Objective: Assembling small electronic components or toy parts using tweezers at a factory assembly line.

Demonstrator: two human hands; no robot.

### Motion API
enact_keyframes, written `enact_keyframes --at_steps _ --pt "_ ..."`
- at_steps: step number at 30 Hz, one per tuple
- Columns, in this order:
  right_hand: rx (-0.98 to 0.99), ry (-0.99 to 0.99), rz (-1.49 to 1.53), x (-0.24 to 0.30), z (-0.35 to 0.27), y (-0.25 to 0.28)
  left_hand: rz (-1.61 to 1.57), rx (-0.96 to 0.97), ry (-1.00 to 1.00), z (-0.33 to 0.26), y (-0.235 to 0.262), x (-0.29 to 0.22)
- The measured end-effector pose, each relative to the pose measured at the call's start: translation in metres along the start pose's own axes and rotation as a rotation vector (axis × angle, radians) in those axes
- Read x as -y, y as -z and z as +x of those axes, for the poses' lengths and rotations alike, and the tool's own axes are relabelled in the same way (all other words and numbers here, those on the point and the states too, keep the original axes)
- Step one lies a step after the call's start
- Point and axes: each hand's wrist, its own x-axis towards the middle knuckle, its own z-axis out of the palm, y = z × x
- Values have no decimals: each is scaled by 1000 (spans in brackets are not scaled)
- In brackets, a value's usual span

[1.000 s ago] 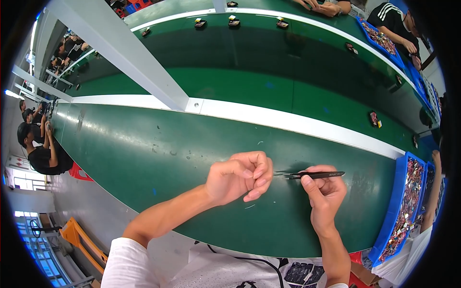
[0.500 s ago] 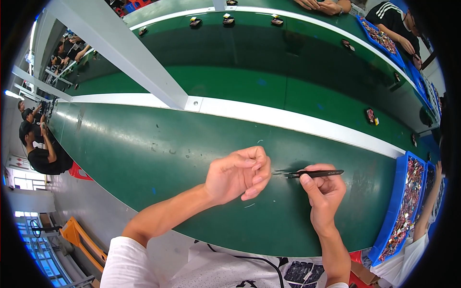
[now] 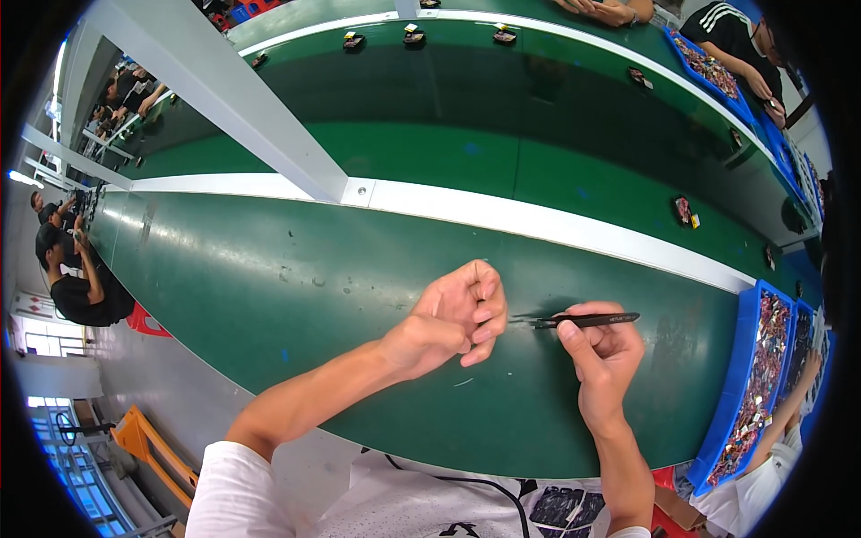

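My right hand [image 3: 603, 354] grips a pair of black tweezers [image 3: 596, 319] between thumb and fingers, just above the green tabletop [image 3: 251, 296]. The tweezers point left, and their two tips are slightly apart with nothing seen between them. To their left, my left hand [image 3: 453, 318] hovers over the table with its fingers half curled and apart. Nothing shows in its palm, and it does not touch the tweezers. A thin white scrap [image 3: 463, 382] lies on the tabletop below the hands.
A white rail [image 3: 538, 235] and a slanting post [image 3: 233, 108] separate my table from a green conveyor belt [image 3: 421, 157] carrying several small dark parts with wires. Blue bins [image 3: 731, 430] of coloured wire pieces stand at the right. Other people sit at the left, far right and beyond.
My left hand has turned, its wrist bending and thumb dropping lower, with the fingers a little looser. The right hand and tweezers stay nearly still. Parts on the belt have shifted left.
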Motion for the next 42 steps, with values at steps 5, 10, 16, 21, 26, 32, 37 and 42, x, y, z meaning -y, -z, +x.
enact_keyframes --at_steps 5,10,16,21,26,32,37,42 --pt "-3 4 -3 -1 0 0 23 -15 -2 0 -1 -1" --pt "-1 3 -3 -1 1 1 14 -17 4 -1 -1 -1" --pt "0 -1 2 0 1 0 7 -7 7 -1 -1 -2" --pt "8 8 7 -1 0 1 0 23 8 -1 1 -1" --pt "-17 34 -19 0 -2 -1 69 -6 -36 -2 -2 1" --pt "4 532 -261 -12 0 0 345 -110 -206 -4 -4 9" --pt "4 602 -292 -13 -1 -1 447 -139 -303 -3 -1 13" --pt "3 622 -312 -14 0 -1 476 -161 -288 -4 -3 14"
